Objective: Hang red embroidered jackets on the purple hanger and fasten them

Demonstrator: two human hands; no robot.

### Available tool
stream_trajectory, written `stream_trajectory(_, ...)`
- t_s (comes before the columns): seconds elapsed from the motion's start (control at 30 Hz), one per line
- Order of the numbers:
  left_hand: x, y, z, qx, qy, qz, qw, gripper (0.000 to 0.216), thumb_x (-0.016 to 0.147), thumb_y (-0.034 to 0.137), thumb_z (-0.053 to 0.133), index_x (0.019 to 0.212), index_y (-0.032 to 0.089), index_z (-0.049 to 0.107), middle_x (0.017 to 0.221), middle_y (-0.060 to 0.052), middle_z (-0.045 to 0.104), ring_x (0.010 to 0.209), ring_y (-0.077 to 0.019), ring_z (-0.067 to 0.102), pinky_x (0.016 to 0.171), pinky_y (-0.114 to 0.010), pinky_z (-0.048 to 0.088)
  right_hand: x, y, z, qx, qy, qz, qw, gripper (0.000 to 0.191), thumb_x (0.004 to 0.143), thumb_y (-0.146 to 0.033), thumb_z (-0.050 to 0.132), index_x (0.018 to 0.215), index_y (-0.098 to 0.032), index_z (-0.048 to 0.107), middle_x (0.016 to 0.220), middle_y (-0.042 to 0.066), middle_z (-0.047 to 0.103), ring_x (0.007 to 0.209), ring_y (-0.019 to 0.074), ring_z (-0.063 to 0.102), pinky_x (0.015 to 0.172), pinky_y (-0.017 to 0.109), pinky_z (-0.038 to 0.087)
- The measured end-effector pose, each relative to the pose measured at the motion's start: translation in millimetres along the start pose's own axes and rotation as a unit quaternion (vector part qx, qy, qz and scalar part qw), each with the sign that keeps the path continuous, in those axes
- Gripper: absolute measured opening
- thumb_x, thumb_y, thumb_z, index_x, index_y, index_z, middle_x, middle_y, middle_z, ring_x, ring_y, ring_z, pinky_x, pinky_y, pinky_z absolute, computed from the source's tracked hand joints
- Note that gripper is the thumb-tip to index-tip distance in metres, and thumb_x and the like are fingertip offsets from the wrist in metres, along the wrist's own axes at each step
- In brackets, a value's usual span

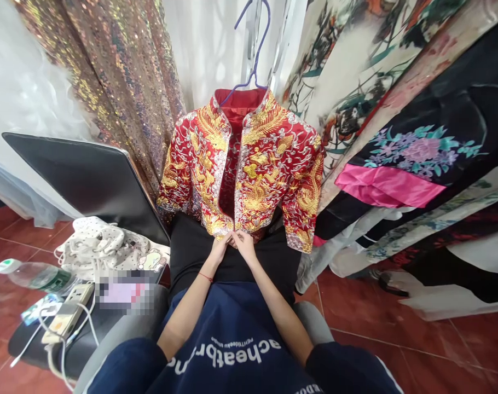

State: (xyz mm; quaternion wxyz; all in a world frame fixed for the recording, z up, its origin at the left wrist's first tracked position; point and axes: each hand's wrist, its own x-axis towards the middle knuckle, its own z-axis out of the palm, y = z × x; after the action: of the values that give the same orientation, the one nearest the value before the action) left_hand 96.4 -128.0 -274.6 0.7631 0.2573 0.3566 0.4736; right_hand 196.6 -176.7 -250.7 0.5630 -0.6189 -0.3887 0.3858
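Note:
A red jacket with gold and silver embroidery hangs in front of me on a purple hanger. Its front gapes from the collar down, and the two edges come together near the hem. There my left hand pinches the left side of the hem, a red cord around its wrist. Close against it, my right hand has its fingers closed on the right front edge. Whatever fastener may lie between my fingertips is hidden.
On my left a black chair holds a crumpled dotted cloth, a plastic bottle, a power strip with white cables and a blurred-out item. Sequined fabric hangs behind. Garments, one black with embroidered flowers, hang at right.

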Motion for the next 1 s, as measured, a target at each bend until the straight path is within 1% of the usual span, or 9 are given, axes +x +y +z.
stream_trajectory(0.2, 2, -2, 0, 0.009, -0.001, 0.000, 1.000, 0.044, 0.051, 0.030, 0.095, 0.085, 0.011, 0.073, 0.084, -0.006, 0.076, 0.080, -0.0155, 0.069, 0.082, -0.029, 0.052, 0, -4, -2, -0.042, 0.001, -0.035, 0.998, 0.040, 0.079, -0.058, 0.060, 0.061, -0.023, 0.054, 0.052, -0.002, 0.055, 0.051, 0.0150, 0.054, 0.056, 0.026, 0.046)
stream_trajectory(0.37, 1, 0, 1, 0.018, 0.003, -0.002, 1.000, 0.042, 0.052, 0.031, 0.094, 0.081, 0.010, 0.072, 0.079, -0.006, 0.075, 0.075, -0.0154, 0.068, 0.079, -0.030, 0.052, 2, -7, -2, -0.040, -0.019, -0.035, 0.998, 0.042, 0.079, -0.061, 0.058, 0.060, -0.024, 0.051, 0.048, -0.004, 0.049, 0.046, 0.0137, 0.049, 0.053, 0.026, 0.043)
stream_trajectory(0.6, 0, 1, 3, 0.027, 0.009, 0.009, 1.000, 0.041, 0.052, 0.031, 0.094, 0.079, 0.010, 0.071, 0.073, -0.005, 0.073, 0.069, -0.0149, 0.067, 0.075, -0.030, 0.052, 1, -11, -4, -0.006, -0.033, -0.018, 0.999, 0.041, 0.076, -0.060, 0.061, 0.060, -0.024, 0.051, 0.046, -0.006, 0.048, 0.042, 0.0115, 0.045, 0.049, 0.025, 0.040)
stream_trajectory(0.77, -2, 1, 3, 0.039, 0.002, 0.029, 0.999, 0.040, 0.055, 0.035, 0.092, 0.080, 0.010, 0.072, 0.076, -0.006, 0.074, 0.070, -0.0160, 0.068, 0.075, -0.031, 0.052, 1, -17, 1, 0.043, -0.035, 0.003, 0.998, 0.037, 0.074, -0.057, 0.061, 0.062, -0.023, 0.054, 0.047, -0.006, 0.047, 0.043, 0.0097, 0.043, 0.048, 0.024, 0.037)
stream_trajectory(0.83, -2, 3, 3, 0.045, 0.003, 0.042, 0.998, 0.041, 0.054, 0.035, 0.092, 0.081, 0.011, 0.072, 0.078, -0.006, 0.074, 0.073, -0.0167, 0.069, 0.078, -0.031, 0.053, 1, -20, 5, 0.064, -0.033, 0.014, 0.997, 0.036, 0.073, -0.056, 0.060, 0.062, -0.022, 0.054, 0.047, -0.007, 0.045, 0.043, 0.0086, 0.040, 0.046, 0.023, 0.034)
stream_trajectory(1.0, -4, 4, 3, 0.076, 0.036, 0.083, 0.993, 0.048, 0.056, 0.034, 0.091, 0.094, 0.011, 0.074, 0.098, -0.011, 0.078, 0.095, -0.0229, 0.072, 0.097, -0.037, 0.051, 4, -35, 14, 0.102, -0.019, 0.044, 0.994, 0.034, 0.072, -0.051, 0.062, 0.058, -0.022, 0.052, 0.045, -0.008, 0.037, 0.041, 0.0059, 0.029, 0.043, 0.021, 0.026)
